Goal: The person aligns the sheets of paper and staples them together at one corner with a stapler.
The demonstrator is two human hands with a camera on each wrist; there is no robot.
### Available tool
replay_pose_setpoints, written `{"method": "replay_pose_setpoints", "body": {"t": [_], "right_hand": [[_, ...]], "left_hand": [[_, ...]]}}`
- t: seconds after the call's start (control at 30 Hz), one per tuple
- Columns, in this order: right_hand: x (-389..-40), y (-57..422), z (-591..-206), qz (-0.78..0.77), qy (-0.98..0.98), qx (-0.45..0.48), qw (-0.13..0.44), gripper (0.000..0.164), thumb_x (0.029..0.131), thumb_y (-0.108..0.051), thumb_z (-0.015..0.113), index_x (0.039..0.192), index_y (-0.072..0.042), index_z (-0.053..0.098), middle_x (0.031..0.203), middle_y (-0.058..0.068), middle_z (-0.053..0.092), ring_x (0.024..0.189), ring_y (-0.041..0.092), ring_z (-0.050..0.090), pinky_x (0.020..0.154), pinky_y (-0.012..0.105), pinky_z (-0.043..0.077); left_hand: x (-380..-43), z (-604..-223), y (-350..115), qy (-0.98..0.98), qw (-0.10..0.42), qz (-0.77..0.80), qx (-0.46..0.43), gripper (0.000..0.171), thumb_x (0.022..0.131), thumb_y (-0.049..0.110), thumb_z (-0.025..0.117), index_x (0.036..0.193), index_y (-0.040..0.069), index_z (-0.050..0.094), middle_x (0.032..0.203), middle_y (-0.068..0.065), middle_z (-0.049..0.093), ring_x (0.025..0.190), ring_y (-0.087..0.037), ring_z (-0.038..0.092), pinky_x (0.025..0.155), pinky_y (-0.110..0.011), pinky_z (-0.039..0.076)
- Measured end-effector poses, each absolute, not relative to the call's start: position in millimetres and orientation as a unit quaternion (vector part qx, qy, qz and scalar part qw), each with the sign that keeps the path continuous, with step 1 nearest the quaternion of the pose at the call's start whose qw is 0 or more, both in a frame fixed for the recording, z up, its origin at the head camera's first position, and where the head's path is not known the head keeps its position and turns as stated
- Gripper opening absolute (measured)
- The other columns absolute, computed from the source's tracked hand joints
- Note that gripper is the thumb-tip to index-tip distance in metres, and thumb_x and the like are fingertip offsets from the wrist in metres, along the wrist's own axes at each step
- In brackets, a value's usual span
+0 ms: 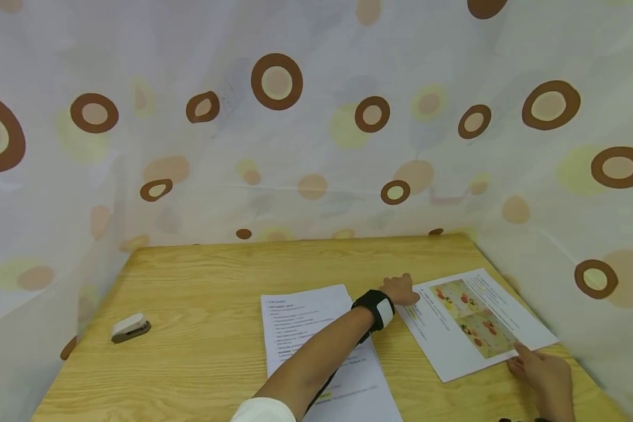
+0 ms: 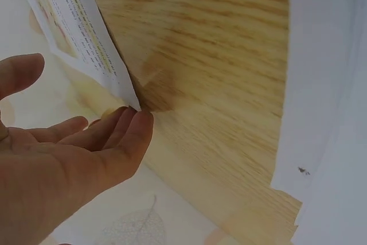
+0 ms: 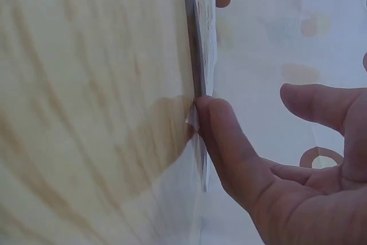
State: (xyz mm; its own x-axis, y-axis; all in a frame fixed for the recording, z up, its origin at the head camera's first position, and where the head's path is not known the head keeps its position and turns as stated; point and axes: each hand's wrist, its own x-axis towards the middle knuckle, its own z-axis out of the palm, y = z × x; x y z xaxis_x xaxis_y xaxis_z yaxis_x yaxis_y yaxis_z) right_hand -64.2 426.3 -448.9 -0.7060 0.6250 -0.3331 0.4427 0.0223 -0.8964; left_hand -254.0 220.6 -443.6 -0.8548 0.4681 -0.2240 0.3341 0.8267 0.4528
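A stack of printed sheets (image 1: 427, 346) with colour photos of red and yellow items lies at the right of the table. At its far left corner is my left hand (image 1: 401, 291), a black band on the wrist. The left wrist view shows those fingertips (image 2: 140, 120) touching the corner, with the thumb held apart. My right hand (image 1: 545, 375) is at the near right side of these sheets. In the right wrist view its fingertips (image 3: 219, 107) press against the stack's edge, thumb away from the paper.
A second stack of text pages (image 1: 290, 328) lies mid-table, partly under the left forearm (image 1: 316, 363). A white and grey stapler (image 1: 130, 327) sits at the left. Patterned curtain (image 1: 316, 146) encloses the wooden table (image 1: 200, 293) at the back and sides.
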Motion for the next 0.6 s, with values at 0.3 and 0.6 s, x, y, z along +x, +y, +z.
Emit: {"method": "replay_pose_setpoints", "body": {"t": [0.3, 0.6], "right_hand": [[-68, 426, -452, 0.589, -0.706, -0.383, 0.087, 0.049, 0.098, -0.014, 0.054, 0.12, 0.03, 0.05, 0.06, -0.008, 0.065, 0.057, 0.001, 0.066, 0.06, 0.02, 0.056], [-71, 428, -455, 0.553, -0.726, -0.397, 0.099, 0.033, 0.095, -0.015, 0.06, 0.1, 0.016, 0.07, 0.055, -0.012, 0.063, 0.054, 0.001, 0.064, 0.057, 0.02, 0.055]], "left_hand": [[-253, -433, 208, 0.935, 0.155, 0.234, 0.217, 0.016, 0.097, 0.032, 0.058, 0.102, 0.017, 0.058, 0.088, 0.002, 0.059, 0.083, -0.017, 0.053, 0.069, -0.03, 0.04], [-250, -433, 203, 0.921, 0.122, 0.27, 0.251, 0.059, 0.092, 0.019, 0.063, 0.045, 0.016, 0.028, 0.044, 0.008, 0.017, 0.038, -0.005, 0.014, 0.039, -0.02, 0.016]]}}
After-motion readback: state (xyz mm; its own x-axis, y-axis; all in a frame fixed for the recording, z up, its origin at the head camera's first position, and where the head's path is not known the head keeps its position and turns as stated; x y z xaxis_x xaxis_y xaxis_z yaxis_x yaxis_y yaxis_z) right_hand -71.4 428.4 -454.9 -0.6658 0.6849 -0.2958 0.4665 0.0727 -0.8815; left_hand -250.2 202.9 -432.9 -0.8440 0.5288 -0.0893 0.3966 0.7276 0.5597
